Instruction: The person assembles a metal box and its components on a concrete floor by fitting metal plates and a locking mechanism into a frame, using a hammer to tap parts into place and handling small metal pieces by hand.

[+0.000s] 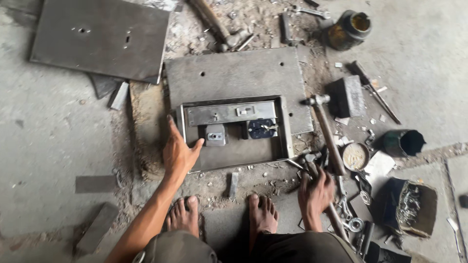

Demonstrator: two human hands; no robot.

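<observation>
My left hand [178, 150] rests flat with fingers spread on the left rim of a shallow grey metal box [284, 127] lying on the floor. Inside the box are a horizontal metal bar [229, 113], a small grey lock part [215, 135] and a dark round lock with a key [262, 128]. My right hand [316, 189] is closed on a tool with a dark metal head [308, 160] at the box's lower right corner. A wooden-handled hammer [325, 130] lies just beyond it. My bare feet [222, 214] are planted in front of the box.
A flat steel plate [234, 73] lies under the box and another plate [100, 36] at the far left. On the right are a metal block [347, 95], a round tin [355, 156], a dark cup [403, 142], a jar [349, 30] and a box of hardware [410, 205].
</observation>
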